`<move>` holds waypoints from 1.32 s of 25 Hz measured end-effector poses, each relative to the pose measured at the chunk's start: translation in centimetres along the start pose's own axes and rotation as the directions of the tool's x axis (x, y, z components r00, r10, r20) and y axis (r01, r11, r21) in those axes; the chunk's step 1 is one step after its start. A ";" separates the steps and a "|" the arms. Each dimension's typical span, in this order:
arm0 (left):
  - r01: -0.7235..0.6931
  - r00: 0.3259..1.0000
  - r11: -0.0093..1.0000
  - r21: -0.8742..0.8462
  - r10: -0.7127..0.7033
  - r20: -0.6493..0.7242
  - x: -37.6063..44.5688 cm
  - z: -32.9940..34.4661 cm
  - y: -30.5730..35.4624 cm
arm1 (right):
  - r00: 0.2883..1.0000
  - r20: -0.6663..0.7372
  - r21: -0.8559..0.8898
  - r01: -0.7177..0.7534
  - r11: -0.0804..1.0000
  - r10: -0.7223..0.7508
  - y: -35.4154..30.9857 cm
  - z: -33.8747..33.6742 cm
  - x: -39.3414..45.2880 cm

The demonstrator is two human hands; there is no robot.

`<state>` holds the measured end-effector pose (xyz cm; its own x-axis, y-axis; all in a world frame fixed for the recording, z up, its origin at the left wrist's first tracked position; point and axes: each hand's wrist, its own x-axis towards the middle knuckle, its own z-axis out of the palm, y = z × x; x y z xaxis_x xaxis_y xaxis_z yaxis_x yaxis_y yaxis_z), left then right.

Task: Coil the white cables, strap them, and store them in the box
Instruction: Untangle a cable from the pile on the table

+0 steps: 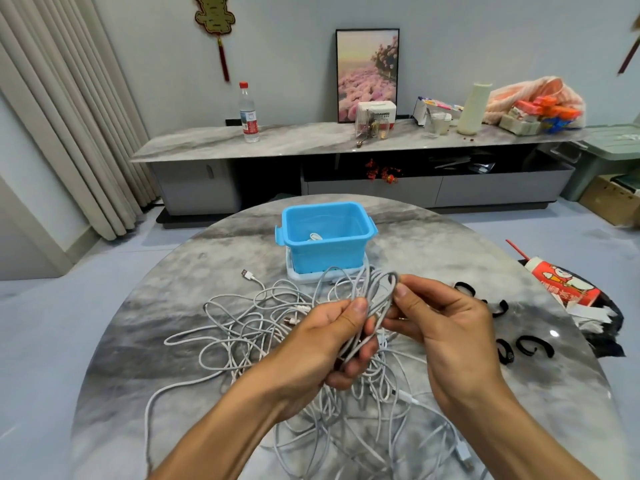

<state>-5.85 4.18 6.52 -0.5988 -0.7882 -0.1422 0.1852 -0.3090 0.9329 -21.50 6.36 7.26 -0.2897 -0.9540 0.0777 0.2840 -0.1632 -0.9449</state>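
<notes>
One cable seems already in the box (325, 237) at 12 o'clock, while the left hand (332, 337) grips a half-made coil (377, 306), the right hand (440, 320) pinches its loop, and a tangle (277, 327) and straps (530, 346) at 3 o'clock wait on the tabletop (145, 341).

Head view. The left hand (332, 341) grips a folded bundle of white cable (375, 306), its fingers (356, 362) curled round the lower strands. The right hand (446, 323) pinches the top bend of the same bundle between thumb and forefinger. Beneath both hands, a loose tangle of white cables (249, 327) sprawls over the round marbled counter (145, 341), one USB plug (246, 274) lying at its far left. A blue box (325, 251) stands beyond the tangle on a white lid, with a coiled cable visible inside. Several black straps (530, 346) lie curled on the counter to the right, near a red-and-white cup (564, 285).
</notes>
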 end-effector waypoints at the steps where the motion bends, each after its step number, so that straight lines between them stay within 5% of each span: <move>1: 0.014 1.000 0.999 -0.034 -0.014 0.003 0.1 0.2 -0.2 | 1.000 -0.018 0.008 0.004 1.000 -0.004 0.0 -0.1 -0.1; 5: 0.005 0.995 0.998 -0.065 -0.011 -0.096 0.4 0.3 -0.8 | 1.000 0.013 0.017 0.023 1.000 -0.023 -0.1 0.0 -0.2; 11: 0.053 0.995 0.998 -0.021 -0.051 0.090 -0.3 -0.4 -0.6 | 0.999 0.018 -0.137 0.053 0.989 -0.051 -0.3 -0.2 -0.2; 15: 0.027 0.996 0.996 0.079 -0.033 0.077 -0.1 -0.3 -0.7 | 0.999 -0.028 -0.292 0.012 0.956 -0.021 0.5 -0.8 0.0; 19: -0.001 0.997 0.998 0.069 -0.004 0.082 -0.1 0.0 -0.5 | 0.926 0.278 -0.034 -0.257 0.966 0.256 0.0 -0.8 0.4; 28: -0.044 0.986 0.999 0.021 0.040 0.160 -0.6 0.0 0.3 | 0.884 0.405 0.231 -0.346 0.909 0.233 0.2 -0.3 0.1; 33: -0.018 0.982 1.000 -0.015 0.020 0.187 -1.1 0.2 0.7 | 0.868 0.459 0.100 -0.262 0.960 0.189 -0.3 -0.6 0.4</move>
<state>-5.27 4.93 7.40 -0.7298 -0.6811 -0.0590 0.2074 -0.3028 0.9302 -22.25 6.16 7.36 0.2221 -0.9744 0.0353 0.4403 0.0679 -0.8953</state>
